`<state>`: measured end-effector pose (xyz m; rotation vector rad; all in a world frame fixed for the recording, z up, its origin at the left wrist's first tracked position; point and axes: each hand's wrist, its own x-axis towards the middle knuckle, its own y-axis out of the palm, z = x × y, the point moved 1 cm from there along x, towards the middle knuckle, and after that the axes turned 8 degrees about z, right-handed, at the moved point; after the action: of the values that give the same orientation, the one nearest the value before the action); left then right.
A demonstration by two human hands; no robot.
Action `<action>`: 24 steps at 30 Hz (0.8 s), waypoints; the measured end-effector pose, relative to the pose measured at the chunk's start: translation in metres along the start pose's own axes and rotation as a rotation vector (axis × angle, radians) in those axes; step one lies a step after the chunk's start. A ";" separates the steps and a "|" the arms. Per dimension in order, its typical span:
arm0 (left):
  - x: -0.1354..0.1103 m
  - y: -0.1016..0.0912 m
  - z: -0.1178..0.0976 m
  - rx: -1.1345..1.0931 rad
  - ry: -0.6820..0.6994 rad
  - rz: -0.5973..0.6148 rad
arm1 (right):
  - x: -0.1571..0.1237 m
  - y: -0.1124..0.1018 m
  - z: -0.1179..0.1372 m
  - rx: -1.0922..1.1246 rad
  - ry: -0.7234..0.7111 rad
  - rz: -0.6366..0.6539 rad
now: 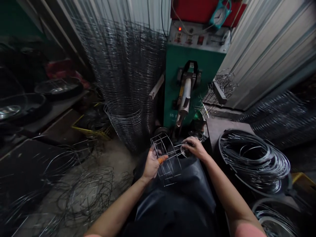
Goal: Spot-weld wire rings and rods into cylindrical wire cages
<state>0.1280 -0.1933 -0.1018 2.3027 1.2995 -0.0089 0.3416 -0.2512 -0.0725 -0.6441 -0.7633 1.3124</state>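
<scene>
A tall green metal machine with a red top (174, 79) is flanked on its left by high stacks of grey wire rings (111, 56). In front of it, above a glossy black lap covering (172, 200), a curved silvery wire frame (170, 161) is held, its wires pinched in the grip of the left hand (151, 165). Beside the frame, a small round metal loop (182, 151) is pinched in the right hand's (196, 148) grip; whether loop and frame are joined cannot be told.

Grey floor (119, 156) carries loose tangled wire (85, 194); tapering ring stack (124, 121) stands there. Left bench (58, 107) bears dark round pans (71, 92).
</scene>
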 end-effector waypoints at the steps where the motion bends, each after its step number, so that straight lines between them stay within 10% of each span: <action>1: 0.006 0.004 -0.002 -0.005 -0.002 0.002 | 0.003 -0.002 -0.002 -0.005 0.000 -0.012; 14: 0.085 0.038 -0.005 -0.085 -0.066 0.010 | 0.049 -0.029 -0.046 -0.042 -0.009 -0.063; 24: 0.097 0.040 -0.012 -0.120 -0.048 0.002 | 0.068 -0.033 -0.058 -0.055 -0.051 -0.063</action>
<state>0.2105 -0.1276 -0.0979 2.1890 1.2397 0.0139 0.4133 -0.1881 -0.0734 -0.6279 -0.8571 1.2576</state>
